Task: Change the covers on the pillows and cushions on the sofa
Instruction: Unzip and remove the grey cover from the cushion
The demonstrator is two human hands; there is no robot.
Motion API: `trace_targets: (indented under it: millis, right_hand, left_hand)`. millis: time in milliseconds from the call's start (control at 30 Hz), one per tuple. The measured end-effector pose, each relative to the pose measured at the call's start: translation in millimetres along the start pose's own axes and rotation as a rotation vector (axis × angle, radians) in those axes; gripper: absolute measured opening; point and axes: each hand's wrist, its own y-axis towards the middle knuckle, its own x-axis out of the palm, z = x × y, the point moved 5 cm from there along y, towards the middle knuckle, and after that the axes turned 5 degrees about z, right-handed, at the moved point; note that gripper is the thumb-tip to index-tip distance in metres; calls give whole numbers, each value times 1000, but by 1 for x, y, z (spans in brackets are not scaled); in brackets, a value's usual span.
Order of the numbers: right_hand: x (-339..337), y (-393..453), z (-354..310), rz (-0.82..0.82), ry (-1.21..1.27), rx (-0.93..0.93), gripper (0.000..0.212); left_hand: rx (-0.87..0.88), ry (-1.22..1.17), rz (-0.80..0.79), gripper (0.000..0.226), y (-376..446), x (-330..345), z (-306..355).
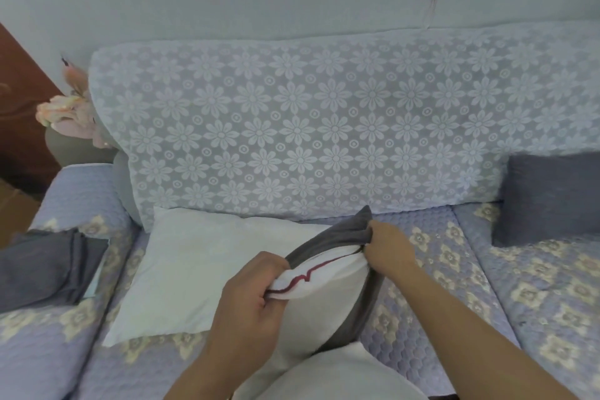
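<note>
I hold a cushion upright over the sofa seat (431,282). It wears a white cover with a dark red zip line (328,305), and a grey cover (334,234) wraps its far side. My left hand (250,302) pinches the white edge by the zip. My right hand (388,245) grips the grey cover's top corner. A bare white pillow (201,269) lies flat on the seat behind my left hand. A grey cushion (548,198) leans against the backrest at the right.
Folded grey fabric (45,266) lies on the left armrest (74,191). The lace-covered backrest (311,133) runs across the back. Pink flowers in a vase (71,114) stand beyond the left arm. White fabric (344,373) fills the bottom edge near me.
</note>
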Motion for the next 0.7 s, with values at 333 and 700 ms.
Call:
trace_targets:
  millis: [333, 700]
  right_hand:
    - [-68, -29, -26, 77, 95, -123, 22]
    - [-98, -41, -87, 254, -46, -220, 8]
  left_hand:
    - [-119, -106, 303, 11, 37, -55, 12]
    - [415, 565, -17, 32, 73, 31, 40]
